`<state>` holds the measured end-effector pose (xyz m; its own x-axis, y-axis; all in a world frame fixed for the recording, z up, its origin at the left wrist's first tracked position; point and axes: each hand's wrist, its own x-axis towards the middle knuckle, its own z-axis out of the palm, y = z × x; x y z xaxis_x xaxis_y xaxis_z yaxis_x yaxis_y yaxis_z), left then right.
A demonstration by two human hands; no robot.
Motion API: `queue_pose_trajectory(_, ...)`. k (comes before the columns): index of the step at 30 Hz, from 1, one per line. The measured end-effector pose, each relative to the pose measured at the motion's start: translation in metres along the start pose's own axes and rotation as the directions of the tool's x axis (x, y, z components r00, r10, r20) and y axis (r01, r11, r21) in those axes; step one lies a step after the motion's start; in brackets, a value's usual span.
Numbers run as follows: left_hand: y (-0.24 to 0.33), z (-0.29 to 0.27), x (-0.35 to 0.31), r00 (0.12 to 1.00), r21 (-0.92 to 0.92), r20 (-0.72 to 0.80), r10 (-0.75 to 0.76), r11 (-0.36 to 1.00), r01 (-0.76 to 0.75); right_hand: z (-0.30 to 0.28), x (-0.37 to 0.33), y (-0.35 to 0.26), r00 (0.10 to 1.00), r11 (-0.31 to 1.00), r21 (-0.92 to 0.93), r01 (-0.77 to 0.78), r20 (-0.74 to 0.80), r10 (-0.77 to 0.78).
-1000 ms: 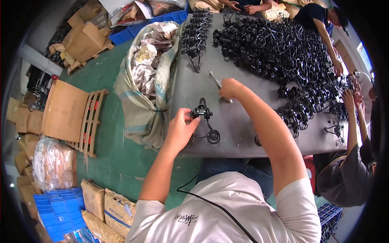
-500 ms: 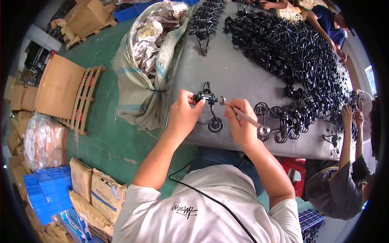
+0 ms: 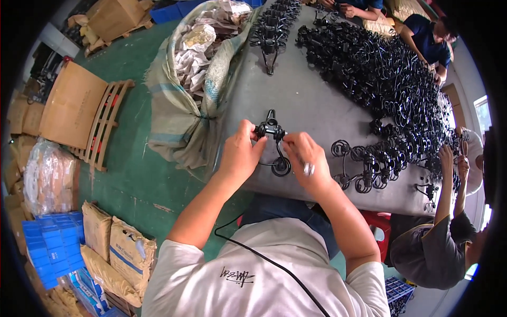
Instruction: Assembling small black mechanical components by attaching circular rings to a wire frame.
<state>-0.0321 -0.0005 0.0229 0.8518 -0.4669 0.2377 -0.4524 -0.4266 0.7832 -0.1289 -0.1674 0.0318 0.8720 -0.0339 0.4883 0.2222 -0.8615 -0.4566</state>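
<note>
Closer in than half a second ago, the right hand (image 3: pixel 307 158) sits at the right end of the black wire bracket (image 3: pixel 271 130) — fingers curled around a metal wrench (image 3: pixel 309 169), mostly hidden. The left hand (image 3: pixel 239 154) pinches the opposite end, so the bracket's crossbar runs left to right between both hands, over the grey tabletop (image 3: pixel 309 103). Matching brackets (image 3: pixel 373 165) lie farther right.

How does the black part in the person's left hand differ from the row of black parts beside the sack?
The black part is single; the row is many, packed closely.
The left hand grips the black part; no hand shows on the row.
The black part is nearer the person than the row.
Both are black with looped ends.
</note>
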Motion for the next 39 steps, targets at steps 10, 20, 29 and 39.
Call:
queue_pose_trajectory(10, 0.000, 0.009, 0.002, 1.000, 0.029, -0.008, 0.013, 0.999, -0.012, 0.011, 0.056, 0.069, 0.427, 0.035, 0.494, -0.868, 0.711, 0.559)
queue_pose_trajectory(20, 0.002, -0.009, 0.007, 0.991, 0.116, 0.033, -0.133, 0.985, 0.128, -0.085, 0.067, 0.082, 0.770, 0.763, 0.236, -0.602, -0.084, 0.633)
queue_pose_trajectory(29, 0.105, -0.017, 0.031, 0.782, 0.065, 0.417, 0.463, 0.843, -0.534, -0.189, -0.138, 0.115, 0.410, 0.772, 0.400, -0.493, -0.676, 0.612)
queue_pose_trajectory(39, 0.138, 0.084, 0.036, 0.698, -0.040, 0.510, 0.503, 0.824, -0.566, -0.177, -0.228, 0.119, 0.295, 0.684, 0.445, -0.578, -0.668, 0.683)
